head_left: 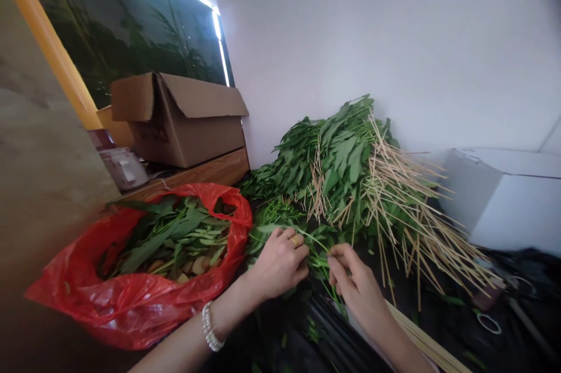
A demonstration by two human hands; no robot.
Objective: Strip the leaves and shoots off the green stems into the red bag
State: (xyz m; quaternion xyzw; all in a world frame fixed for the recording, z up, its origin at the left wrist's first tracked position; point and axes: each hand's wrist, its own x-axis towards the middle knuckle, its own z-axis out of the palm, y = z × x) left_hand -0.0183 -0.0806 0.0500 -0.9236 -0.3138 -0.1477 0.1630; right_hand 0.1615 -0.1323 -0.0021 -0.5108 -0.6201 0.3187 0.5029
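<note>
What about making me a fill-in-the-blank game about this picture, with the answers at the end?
1. The plastic bag with leaves inside is colored ____.
2. The brown box is made of ____.
3. The pale bracelet goes around the person's ____ wrist.
4. The fingertips of the right hand pinch a thin stem that is colored ____.

Missing words: red; cardboard; left; green.

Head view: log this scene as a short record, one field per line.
Left hand: curled at a green stem, grip partly hidden
Right hand: fingertips pinching that stem
Left wrist: beaded bracelet
Left side: red bag containing leaves
Beyond hands: leafy bundles with thin sticks
Behind bag: cardboard box
Far right: white box
</note>
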